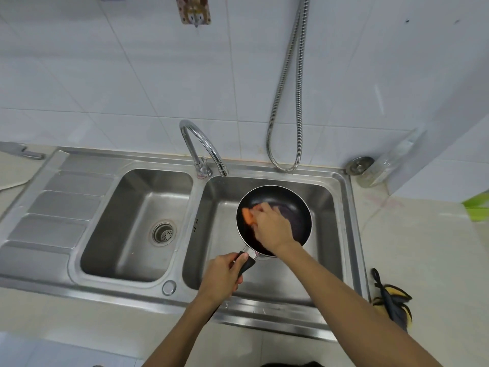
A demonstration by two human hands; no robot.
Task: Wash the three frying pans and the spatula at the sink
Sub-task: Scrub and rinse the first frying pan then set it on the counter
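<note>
A small black frying pan (293, 205) is held over the right basin of the steel double sink (341, 207). My left hand (221, 278) grips its black handle (247, 264) at the near edge of the basin. Inside the pan, my right hand (270, 226) presses an orange sponge (247, 215) against the left part of the pan's floor; the sponge is blurred. The other pans are out of view. A black spatula (387, 298) lies on the counter to the right of the sink, on top of something yellow.
The curved chrome tap (201, 144) stands behind the divider between the basins. The left basin (137, 223) has a drain strainer (164, 232). A metal shower hose (288, 102) hangs on the tiled wall. A green object (477, 207) sits at the right edge.
</note>
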